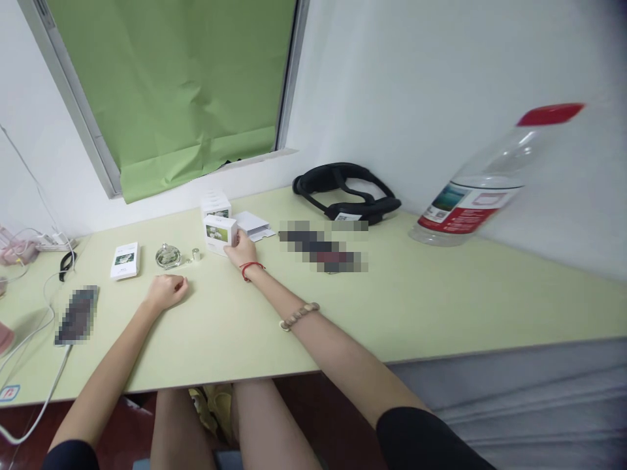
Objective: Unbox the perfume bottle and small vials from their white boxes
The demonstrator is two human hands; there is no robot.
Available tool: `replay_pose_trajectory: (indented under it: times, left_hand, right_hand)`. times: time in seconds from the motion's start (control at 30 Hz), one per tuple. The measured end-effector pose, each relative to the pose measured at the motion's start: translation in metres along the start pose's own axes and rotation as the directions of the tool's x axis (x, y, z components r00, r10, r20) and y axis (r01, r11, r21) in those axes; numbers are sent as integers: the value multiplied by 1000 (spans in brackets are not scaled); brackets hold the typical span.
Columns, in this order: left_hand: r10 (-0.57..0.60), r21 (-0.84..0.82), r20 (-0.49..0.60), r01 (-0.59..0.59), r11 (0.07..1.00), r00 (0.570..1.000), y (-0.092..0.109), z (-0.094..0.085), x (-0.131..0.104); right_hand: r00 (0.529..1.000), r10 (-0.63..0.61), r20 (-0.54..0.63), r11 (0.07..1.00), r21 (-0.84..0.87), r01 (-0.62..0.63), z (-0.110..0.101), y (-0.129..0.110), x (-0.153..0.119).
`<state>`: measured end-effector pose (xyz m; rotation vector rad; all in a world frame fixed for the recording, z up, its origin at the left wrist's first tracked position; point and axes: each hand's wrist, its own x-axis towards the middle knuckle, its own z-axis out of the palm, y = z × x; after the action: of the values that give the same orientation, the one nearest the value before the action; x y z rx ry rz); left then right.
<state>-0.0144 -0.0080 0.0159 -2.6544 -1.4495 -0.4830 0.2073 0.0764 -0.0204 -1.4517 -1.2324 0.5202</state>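
My right hand (241, 249) is closed on the right side of a small white box (220, 236) with a green and white picture on its front. Right behind that box stands a stack of similar white boxes (215, 203). My left hand (167, 291) rests on the table with its fingers curled in; no object shows in it. Just beyond my left hand sit a round glass perfume bottle (168, 256) and a small silvery cap (196, 254). Another white box (125, 261) lies to the left of the bottle.
An opened white carton (251, 225) lies behind my right hand. Farther right are a black headset (347, 192), a blurred-out dark object (318, 247) and a large red-capped plastic bottle (465, 202). A phone (77, 316) with a white cable (55, 388) lies left on the pale green table (441, 307).
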Motion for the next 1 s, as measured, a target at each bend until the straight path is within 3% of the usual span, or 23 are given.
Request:
replay_pose_trajectory:
  times: [0.27, 0.43, 0.57, 0.77, 1.0]
  left_hand:
    - [-3, 8, 7, 3, 1000, 1000, 0, -1, 0]
    - [-7, 10, 12, 7, 1000, 1000, 1, 0, 0]
    - [-41, -15, -41, 41, 999, 998, 2, 0, -1]
    - [-54, -142, -202, 26, 989, 978, 2, -2, -4]
    - [-30, -91, -459, -14, 996, 888, -4, -1, -3]
  right_hand:
    - [993, 47, -105, 989, 148, -31, -9, -6, -6]
    - [989, -67, -135, 970, 223, 96, -14, -10, -9]
    - [971, -237, -10, 920, 319, 228, -15, -13, -14]
    - [910, -368, 192, 883, 378, 277, -7, -27, -36]
    - [790, -515, 332, 846, 346, 406, 0, -45, -64]
